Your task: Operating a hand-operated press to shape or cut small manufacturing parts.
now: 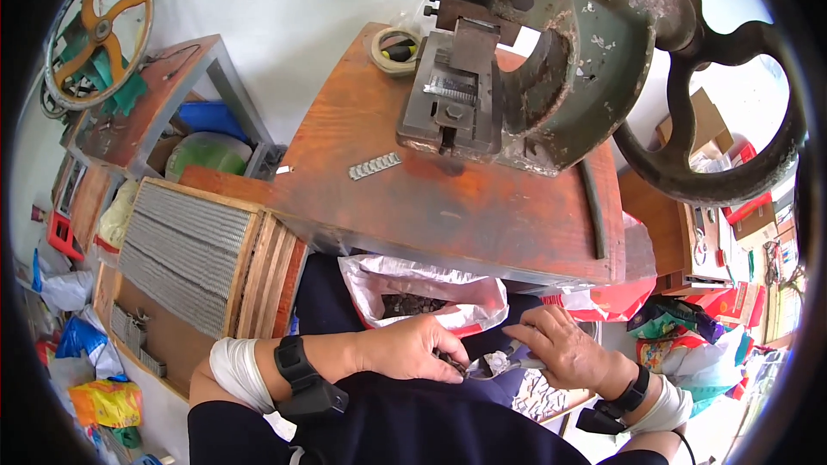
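My left hand is closed, its thumb and fingers pinching a small dark piece whose kind I cannot make out. My right hand is closed round the grey handles of what look like metal pliers. The pliers' shiny head points left and meets the piece at my left fingertips. Just beyond both hands sits an open white sack with small dark metal bits in the bottom. A short ridged metal strip lies on the wooden bench, out of reach of my fingers.
A heavy hand press with a large dark wheel stands on the bench. A tape roll and a thin metal bar lie near it. At left, a wooden tray holds rows of metal strips. Bags crowd the right.
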{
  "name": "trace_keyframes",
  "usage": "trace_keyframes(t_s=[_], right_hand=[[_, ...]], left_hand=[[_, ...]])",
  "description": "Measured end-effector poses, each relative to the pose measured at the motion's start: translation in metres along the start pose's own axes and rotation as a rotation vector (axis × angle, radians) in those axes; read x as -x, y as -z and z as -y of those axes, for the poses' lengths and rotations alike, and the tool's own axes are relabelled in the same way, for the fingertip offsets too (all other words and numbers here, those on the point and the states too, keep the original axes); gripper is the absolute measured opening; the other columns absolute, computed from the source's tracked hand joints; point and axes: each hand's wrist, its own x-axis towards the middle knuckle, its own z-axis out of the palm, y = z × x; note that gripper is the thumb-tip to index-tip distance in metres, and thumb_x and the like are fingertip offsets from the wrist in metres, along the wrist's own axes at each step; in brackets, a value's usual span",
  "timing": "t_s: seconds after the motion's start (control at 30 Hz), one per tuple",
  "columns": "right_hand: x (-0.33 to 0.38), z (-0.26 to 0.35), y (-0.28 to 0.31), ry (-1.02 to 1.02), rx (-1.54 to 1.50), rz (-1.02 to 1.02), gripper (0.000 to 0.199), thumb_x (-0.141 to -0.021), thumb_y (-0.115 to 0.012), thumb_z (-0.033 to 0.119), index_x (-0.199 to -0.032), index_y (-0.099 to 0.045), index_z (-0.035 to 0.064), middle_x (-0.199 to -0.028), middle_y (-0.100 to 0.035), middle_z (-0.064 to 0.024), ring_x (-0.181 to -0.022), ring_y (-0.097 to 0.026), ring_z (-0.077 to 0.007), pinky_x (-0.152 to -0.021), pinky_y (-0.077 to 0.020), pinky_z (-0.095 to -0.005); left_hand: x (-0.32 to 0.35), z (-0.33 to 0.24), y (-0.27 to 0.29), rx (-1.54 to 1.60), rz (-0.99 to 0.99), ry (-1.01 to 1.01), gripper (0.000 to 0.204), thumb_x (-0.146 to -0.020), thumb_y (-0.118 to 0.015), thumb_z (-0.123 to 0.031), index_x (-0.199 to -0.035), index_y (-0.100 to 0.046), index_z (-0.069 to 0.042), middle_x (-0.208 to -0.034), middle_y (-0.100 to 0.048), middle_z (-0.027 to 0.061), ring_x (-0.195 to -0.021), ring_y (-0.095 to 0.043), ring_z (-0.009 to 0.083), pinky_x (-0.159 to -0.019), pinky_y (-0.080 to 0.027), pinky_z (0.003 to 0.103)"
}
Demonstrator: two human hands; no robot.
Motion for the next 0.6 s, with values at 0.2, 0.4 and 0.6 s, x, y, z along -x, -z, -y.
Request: trace_keyframes(t_s=[0.2,0.4,0.6], right_hand=[[0.0025,0.0004,-0.0007,-0.045,0.008,-0.009,0.055,-0.062,-0.059,-0.003,-0.116,-0.051,0.0025,-0.103,-0.048,-0.016,-0.095,-0.049,-0.0324,-0.082,-0.0417,-0.0407],[0.0032,0.0009,-0.0028,-0.054,0.012,0.016,0.049,-0.064,-0.061,-0.001,-0.112,-0.053,0.0028,-0.099,-0.051,-0.0156,-0.089,-0.053,-0.0315,-0.078,-0.0452,-0.0387],[0.0037,0.002,-0.006,-0.048,-0.124,0.023,0.04,-0.065,-0.064,0.003,-0.104,-0.055,0.0023,-0.092,-0.054,-0.0135,-0.085,-0.055,-0.0298,-0.074,-0.0472,-0.0359]], left_hand=[[-0.0013,-0.0043,0.0034,0.063,0.027,0.051,0.023,-0.081,-0.068,-0.016,-0.097,-0.065,0.0,-0.08,-0.065,0.0012,-0.072,-0.053,0.0035,-0.064,-0.043,0.021],[-0.0001,-0.0034,0.004,0.083,0.013,0.065,0.025,-0.08,-0.068,-0.017,-0.097,-0.065,0.001,-0.079,-0.065,0.0039,-0.073,-0.055,0.0067,-0.067,-0.044,0.023],[0.0004,-0.0067,0.0032,0.204,0.024,0.119,0.022,-0.08,-0.069,-0.018,-0.091,-0.066,0.0,-0.071,-0.061,-0.0009,-0.064,-0.051,0.0036,-0.058,-0.041,0.021]])
